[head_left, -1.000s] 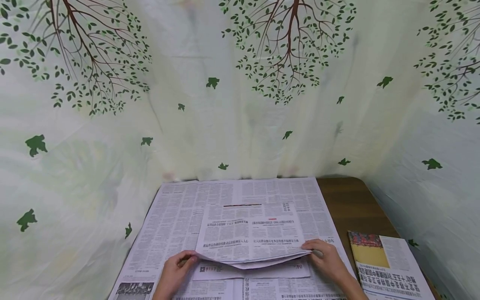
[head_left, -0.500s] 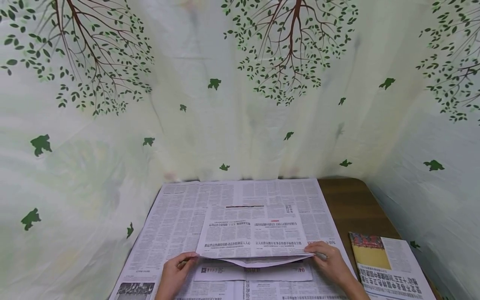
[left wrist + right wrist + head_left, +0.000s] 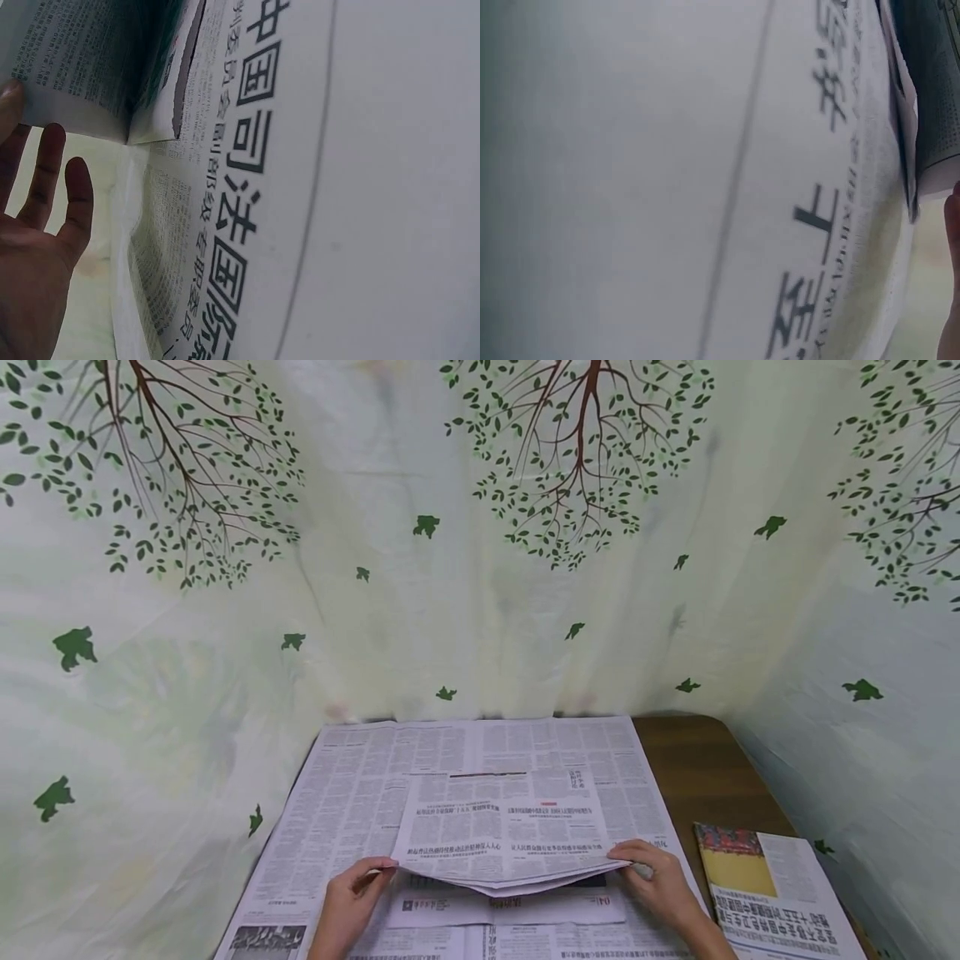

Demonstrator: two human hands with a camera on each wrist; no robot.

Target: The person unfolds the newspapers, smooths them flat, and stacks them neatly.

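Note:
A folded newspaper (image 3: 502,827) lies in the middle, its near edge lifted and sagging in several layers. My left hand (image 3: 351,897) pinches the near left corner between thumb and fingers. At the near right corner my right hand (image 3: 660,881) does the same. In the left wrist view the left hand (image 3: 37,255) has its thumb on top of the newspaper (image 3: 75,60), with some fingers spread beneath. Only a strip of the right hand (image 3: 952,247) shows in the right wrist view, under the newspaper's edge (image 3: 937,112).
Opened newspaper sheets (image 3: 360,777) cover most of the table. Bare brown tabletop (image 3: 697,768) shows at the right, where another folded newspaper (image 3: 787,893) with a colour picture lies. A pale curtain (image 3: 495,635) with a leaf print hangs behind and at both sides.
The lifted near edge flattened out half a second ago and now sags again, its layers closer together. Both hands keep their hold on the corners and have barely shifted.

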